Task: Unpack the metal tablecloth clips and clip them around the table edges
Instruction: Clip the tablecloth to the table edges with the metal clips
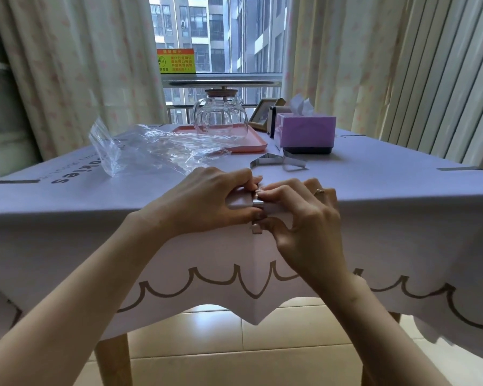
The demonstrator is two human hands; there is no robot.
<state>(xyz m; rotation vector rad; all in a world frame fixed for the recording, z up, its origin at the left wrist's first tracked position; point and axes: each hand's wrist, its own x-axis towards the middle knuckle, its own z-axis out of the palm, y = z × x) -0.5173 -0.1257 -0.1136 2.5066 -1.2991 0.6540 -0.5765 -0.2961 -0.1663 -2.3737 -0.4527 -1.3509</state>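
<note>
A metal clip (257, 203) is being pressed onto the near edge of the table (402, 190), over the lilac tablecloth (95, 218), at about 6 o'clock of the tabletop. The left hand (207, 199) is being held curled against the clip from the 9 o'clock side, thumb below the edge and fingers on top; the right hand (299, 213) is being closed on it from the 3 o'clock side, fingertips pinched on the upper leg and thumb tucked under the hanging cloth. Both hands are nearly shut on the clip, which is largely hidden between them.

Two spare clips (279, 162) are lying just beyond the hands, toward 12 o'clock, in front of the purple tissue box (304, 129). The opened plastic bag (151, 149) is lying toward 10 o'clock. Clips already appear to be seated at the left edge (14, 181) and right edge (455, 168).

Unpacking is judged finished and clipping is being carried out. How fully this clip is seated cannot be told; a firm inward push is likely being called for, then a spare clip is to be picked up for another edge.
</note>
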